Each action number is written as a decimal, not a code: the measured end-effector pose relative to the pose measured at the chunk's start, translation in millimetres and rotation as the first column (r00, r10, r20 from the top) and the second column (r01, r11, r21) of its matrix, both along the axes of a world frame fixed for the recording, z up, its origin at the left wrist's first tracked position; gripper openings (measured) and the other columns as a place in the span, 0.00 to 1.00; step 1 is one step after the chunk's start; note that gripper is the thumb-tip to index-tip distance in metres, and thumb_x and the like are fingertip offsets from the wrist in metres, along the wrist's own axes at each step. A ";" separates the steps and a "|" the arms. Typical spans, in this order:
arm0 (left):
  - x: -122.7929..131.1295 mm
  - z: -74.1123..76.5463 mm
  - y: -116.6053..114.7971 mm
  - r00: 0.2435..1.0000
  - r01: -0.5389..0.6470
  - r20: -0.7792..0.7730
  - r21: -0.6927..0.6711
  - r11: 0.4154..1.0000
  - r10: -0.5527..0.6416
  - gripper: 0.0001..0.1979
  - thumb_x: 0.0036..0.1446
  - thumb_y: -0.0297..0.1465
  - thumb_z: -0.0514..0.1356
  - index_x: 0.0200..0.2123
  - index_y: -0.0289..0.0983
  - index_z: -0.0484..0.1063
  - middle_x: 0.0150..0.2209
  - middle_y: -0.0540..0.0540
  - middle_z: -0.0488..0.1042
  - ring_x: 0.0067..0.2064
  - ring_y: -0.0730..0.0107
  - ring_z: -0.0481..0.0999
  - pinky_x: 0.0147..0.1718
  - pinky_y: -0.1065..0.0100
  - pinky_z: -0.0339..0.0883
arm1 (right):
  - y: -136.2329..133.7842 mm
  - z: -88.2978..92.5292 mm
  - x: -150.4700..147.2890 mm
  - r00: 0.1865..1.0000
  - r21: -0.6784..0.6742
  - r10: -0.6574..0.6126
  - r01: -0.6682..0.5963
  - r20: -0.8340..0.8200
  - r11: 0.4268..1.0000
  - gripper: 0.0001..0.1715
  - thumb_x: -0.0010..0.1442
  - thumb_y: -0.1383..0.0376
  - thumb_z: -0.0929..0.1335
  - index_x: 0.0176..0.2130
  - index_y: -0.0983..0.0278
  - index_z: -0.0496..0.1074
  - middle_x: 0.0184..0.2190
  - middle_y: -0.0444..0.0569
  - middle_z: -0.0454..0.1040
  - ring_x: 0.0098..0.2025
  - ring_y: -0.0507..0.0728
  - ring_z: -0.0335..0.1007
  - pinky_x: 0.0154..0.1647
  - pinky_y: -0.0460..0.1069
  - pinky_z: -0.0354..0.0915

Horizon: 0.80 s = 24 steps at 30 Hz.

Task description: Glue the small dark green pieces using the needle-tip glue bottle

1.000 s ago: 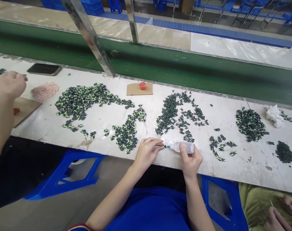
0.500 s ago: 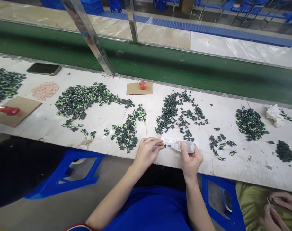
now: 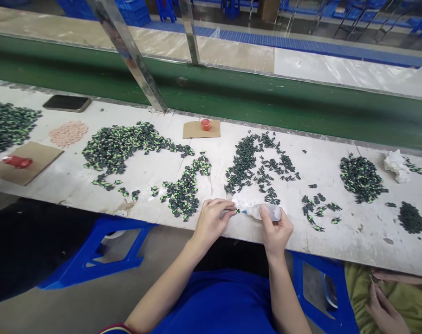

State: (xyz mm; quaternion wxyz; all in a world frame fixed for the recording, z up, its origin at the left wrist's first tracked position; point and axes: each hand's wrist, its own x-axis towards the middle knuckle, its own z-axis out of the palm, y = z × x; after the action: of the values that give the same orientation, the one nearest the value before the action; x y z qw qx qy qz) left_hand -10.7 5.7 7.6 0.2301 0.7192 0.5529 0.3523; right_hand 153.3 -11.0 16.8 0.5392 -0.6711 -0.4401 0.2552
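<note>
The right hand grips the bottle round its body over the worktop's near side; its walls look light and squeezable, so the body suits holding. The left hand pinches a part just beside the nozzle; tiny and probably light, it is best held away from that tip.

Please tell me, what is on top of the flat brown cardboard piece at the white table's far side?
On the cardboard piece stands a small round red cup. What lies directly beneath the cup, and the white tabletop under the cardboard, cannot be seen.
</note>
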 end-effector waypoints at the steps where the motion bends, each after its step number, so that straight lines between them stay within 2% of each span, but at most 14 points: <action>1: -0.1 -0.6 0.2 1.000 0.000 0.001 -0.001 1.000 0.000 0.06 0.52 0.24 0.66 0.33 0.40 0.77 0.34 0.49 0.82 0.39 0.64 0.80 0.41 0.61 0.67 | 0.0 0.2 0.1 1.000 0.005 -0.009 0.009 -0.018 1.000 0.19 0.51 0.53 0.71 0.22 0.65 0.67 0.17 0.41 0.68 0.20 0.51 0.62 0.22 0.46 0.60; 6: -2.2 -4.8 0.7 1.000 0.016 0.025 0.008 1.000 -0.016 0.06 0.53 0.25 0.64 0.35 0.40 0.77 0.35 0.48 0.81 0.39 0.63 0.79 0.41 0.61 0.68 | -0.6 0.3 5.5 0.979 0.077 -0.103 0.119 -0.177 0.990 0.18 0.50 0.52 0.71 0.26 0.65 0.69 0.20 0.43 0.69 0.22 0.52 0.66 0.24 0.47 0.63; 9: -3.1 -6.8 -0.6 0.998 0.048 0.029 0.027 0.998 -0.049 0.07 0.54 0.26 0.64 0.37 0.40 0.76 0.36 0.46 0.80 0.41 0.62 0.77 0.42 0.60 0.69 | -0.6 -0.4 8.0 0.973 0.100 -0.090 0.114 -0.214 0.988 0.18 0.48 0.55 0.73 0.33 0.65 0.69 0.26 0.46 0.74 0.27 0.55 0.72 0.29 0.50 0.68; 12: -1.9 -7.8 -2.2 0.998 0.060 0.024 0.070 0.996 -0.062 0.07 0.55 0.28 0.64 0.39 0.40 0.76 0.39 0.44 0.79 0.45 0.60 0.74 0.45 0.58 0.69 | 1.0 -2.9 2.9 0.979 0.107 -0.023 0.045 -0.203 0.993 0.22 0.45 0.59 0.75 0.36 0.63 0.66 0.32 0.49 0.77 0.34 0.58 0.76 0.38 0.53 0.71; 16: -1.8 -7.7 -5.2 0.998 0.063 0.018 0.111 0.992 -0.066 0.05 0.59 0.29 0.60 0.35 0.40 0.77 0.40 0.44 0.77 0.46 0.60 0.72 0.46 0.57 0.69 | 7.2 -8.4 -13.5 0.968 0.116 0.136 -0.113 -0.213 0.987 0.23 0.46 0.62 0.75 0.39 0.60 0.63 0.40 0.52 0.79 0.43 0.60 0.77 0.48 0.56 0.71; 20: -14.2 -5.4 -9.6 0.998 0.044 0.036 0.081 0.996 -0.047 0.08 0.61 0.31 0.57 0.35 0.41 0.77 0.39 0.45 0.78 0.46 0.60 0.73 0.47 0.58 0.69 | 14.3 -13.8 -22.8 0.964 0.097 0.231 -0.219 -0.133 0.971 0.21 0.48 0.64 0.74 0.40 0.59 0.64 0.43 0.51 0.78 0.45 0.59 0.77 0.49 0.55 0.72; 24: -31.6 0.7 -12.4 0.997 -0.047 0.052 -0.029 0.998 0.049 0.10 0.61 0.34 0.56 0.35 0.40 0.77 0.36 0.46 0.79 0.40 0.63 0.77 0.42 0.62 0.72 | 14.7 -13.3 -19.1 0.961 0.063 0.276 -0.275 -0.004 0.959 0.20 0.51 0.61 0.73 0.43 0.60 0.68 0.43 0.51 0.78 0.45 0.59 0.76 0.49 0.55 0.72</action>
State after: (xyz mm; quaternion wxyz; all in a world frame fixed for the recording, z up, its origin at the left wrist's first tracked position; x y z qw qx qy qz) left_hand -42.3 -6.7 8.3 0.2459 0.6929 0.5686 0.3689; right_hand 134.2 3.7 3.5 0.5216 -0.5849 -0.5335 0.3181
